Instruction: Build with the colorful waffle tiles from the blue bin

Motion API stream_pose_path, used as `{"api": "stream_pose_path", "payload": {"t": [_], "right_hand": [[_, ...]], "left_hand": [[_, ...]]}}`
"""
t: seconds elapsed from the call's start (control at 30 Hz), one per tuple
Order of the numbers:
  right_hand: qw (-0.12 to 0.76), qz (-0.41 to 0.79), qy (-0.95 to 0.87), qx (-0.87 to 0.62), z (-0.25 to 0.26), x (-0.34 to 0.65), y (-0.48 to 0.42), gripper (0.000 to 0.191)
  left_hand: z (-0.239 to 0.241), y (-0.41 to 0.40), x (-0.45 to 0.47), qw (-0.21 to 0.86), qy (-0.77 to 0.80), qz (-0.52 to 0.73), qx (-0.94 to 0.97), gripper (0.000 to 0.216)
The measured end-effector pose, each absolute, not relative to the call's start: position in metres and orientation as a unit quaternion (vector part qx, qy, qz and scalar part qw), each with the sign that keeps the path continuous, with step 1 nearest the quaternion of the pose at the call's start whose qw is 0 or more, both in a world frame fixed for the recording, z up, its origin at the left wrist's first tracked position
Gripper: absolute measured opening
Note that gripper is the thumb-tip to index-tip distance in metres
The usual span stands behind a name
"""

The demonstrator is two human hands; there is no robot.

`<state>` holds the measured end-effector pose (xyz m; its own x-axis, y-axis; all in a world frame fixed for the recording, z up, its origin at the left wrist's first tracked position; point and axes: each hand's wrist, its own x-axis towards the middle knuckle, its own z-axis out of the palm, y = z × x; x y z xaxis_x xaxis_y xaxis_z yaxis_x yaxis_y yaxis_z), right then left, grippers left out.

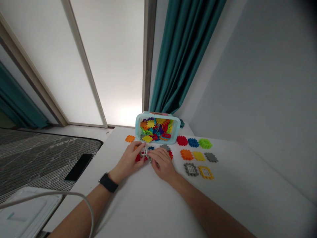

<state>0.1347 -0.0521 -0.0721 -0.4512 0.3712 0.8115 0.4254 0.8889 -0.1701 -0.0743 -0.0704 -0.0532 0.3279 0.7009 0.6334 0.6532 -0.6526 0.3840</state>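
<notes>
My left hand (130, 158), a dark watch on its wrist, curls around a small white window-grid piece (144, 151), pinching it between thumb and fingers. Red and orange interlocking tiles show partly beneath that hand. Right beside it, my right hand (162, 163) has its fingers bent down and its fingertips close to the window piece; what they grip is hidden. A grey tile (164, 146) and a red tile (170, 154) peek out past its knuckles. Between the hands a bit of a blue tile (151, 148) is visible.
Behind my hands stands a pale blue tub (178, 129) full of colourful tiles. Rows of loose tiles, among them an orange tile (186, 154) and a yellow window tile (205, 172), lie to the right. A white cable (84, 197) arcs across the lower left.
</notes>
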Motion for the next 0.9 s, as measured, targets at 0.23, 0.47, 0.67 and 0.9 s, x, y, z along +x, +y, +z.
{"api": "stream_pose_path", "payload": {"t": [0.23, 0.47, 0.67, 0.9], "right_hand": [[0.44, -0.026, -0.849, -0.292, -0.078, 0.1348, -0.0508, 0.03], [0.422, -0.016, -0.859, -0.29, -0.0769, 0.1353, -0.0492, 0.026], [0.431, -0.023, -0.852, -0.296, -0.078, 0.134, -0.0491, 0.03], [0.439, -0.03, -0.847, -0.297, -0.0779, 0.1333, -0.05, 0.035]], "left_hand": [[-0.0564, -0.0672, -0.0778, 0.008, 0.429, 0.391, 0.814, 0.061], [-0.0548, -0.0685, -0.0746, 0.031, 0.398, 0.396, 0.827, 0.057], [-0.0522, -0.07, -0.0721, 0.029, 0.371, 0.4, 0.838, 0.054], [-0.0514, -0.0709, -0.0735, 0.034, 0.378, 0.394, 0.837, 0.057]]}}
